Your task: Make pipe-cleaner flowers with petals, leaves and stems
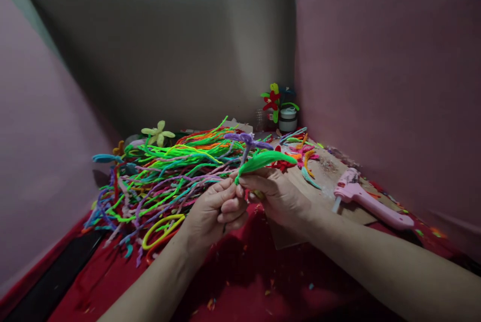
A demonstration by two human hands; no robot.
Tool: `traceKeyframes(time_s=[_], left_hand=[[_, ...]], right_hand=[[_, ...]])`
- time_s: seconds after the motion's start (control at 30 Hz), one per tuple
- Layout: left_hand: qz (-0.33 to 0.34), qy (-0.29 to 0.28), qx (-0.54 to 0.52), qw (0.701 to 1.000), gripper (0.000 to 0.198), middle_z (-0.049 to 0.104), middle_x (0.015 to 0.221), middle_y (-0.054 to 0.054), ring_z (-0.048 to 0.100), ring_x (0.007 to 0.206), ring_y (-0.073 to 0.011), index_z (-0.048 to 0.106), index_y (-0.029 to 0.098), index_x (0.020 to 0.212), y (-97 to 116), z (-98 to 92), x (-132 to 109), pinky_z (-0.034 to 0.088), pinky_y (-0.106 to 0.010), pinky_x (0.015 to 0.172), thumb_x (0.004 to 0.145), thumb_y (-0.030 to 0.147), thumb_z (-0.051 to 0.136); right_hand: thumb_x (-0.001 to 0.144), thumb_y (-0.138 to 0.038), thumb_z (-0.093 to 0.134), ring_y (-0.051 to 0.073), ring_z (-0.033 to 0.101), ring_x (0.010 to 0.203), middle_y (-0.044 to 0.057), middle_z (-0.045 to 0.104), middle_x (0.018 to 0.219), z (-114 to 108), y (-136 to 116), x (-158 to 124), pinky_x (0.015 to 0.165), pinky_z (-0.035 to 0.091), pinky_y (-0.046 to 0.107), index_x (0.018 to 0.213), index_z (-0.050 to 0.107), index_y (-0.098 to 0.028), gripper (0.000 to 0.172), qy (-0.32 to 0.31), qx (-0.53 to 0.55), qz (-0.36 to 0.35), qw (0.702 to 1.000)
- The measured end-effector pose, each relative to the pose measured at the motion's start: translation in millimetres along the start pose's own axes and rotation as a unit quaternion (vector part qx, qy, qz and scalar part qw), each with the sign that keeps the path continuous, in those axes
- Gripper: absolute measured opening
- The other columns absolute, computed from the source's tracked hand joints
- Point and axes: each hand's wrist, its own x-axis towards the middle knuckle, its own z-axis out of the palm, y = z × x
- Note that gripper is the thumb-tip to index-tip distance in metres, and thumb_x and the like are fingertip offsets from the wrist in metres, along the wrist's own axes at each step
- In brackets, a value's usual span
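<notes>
My left hand is closed around the stem of a purple pipe-cleaner flower, held up above the table. A bright green pipe-cleaner leaf runs from the stem out to the right, in front of the flower. Fingers of my right hand pinch near the base of this leaf, close to the left fingertips. Most of the stem is hidden inside the left fist; a thin dark end shows below it. Behind the left hand lies a large heap of colourful pipe cleaners.
A pink glue gun lies on cardboard at the right, among pipe-cleaner scraps. A pale yellow flower rests behind the heap. Finished flowers stand by a jar in the back corner. Small bits litter the red cloth.
</notes>
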Motion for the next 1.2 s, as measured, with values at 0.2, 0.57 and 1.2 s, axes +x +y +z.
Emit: traceKeyframes(time_s=[0.2,0.57,1.2], left_hand=[[0.092,0.128,0.34,0.927,0.019,0.039,0.052,0.006,0.033,0.044,-0.0056,0.053,0.015,0.076,-0.4,7.5,0.7,0.029,-0.018,0.044,0.085,0.032,0.05],[0.324,0.223,0.79,0.47,0.015,0.056,0.056,0.001,0.052,0.048,-0.0117,0.056,0.017,0.082,-17.6,-12.4,1.1,0.033,-0.022,0.049,0.086,0.023,0.043],[0.145,0.175,0.223,0.948,0.012,0.031,0.048,0.008,0.027,0.043,-0.0043,0.055,0.016,0.072,-3.2,16.2,-1.8,0.023,-0.018,0.042,0.08,0.025,0.057]], right_hand=[[0.065,-0.019,0.066,0.008,0.037,0.053,-0.004,0.052,0.061,2.7,-1.3,0.4,0.052,0.03,0.024,0.069,0.063,-0.017,0.005,0.059,0.042,-0.035,0.997],[0.064,-0.024,0.072,0.018,0.057,0.078,0.0,0.065,0.074,10.6,1.5,-1.7,0.08,0.044,0.035,0.071,0.069,-0.021,0.008,0.088,-0.043,-0.129,0.987],[0.062,-0.03,0.073,0.012,0.052,0.067,-0.003,0.061,0.064,10.1,-12.9,-7.0,0.068,0.042,0.027,0.069,0.071,-0.022,0.011,0.081,-0.037,-0.037,0.995]])
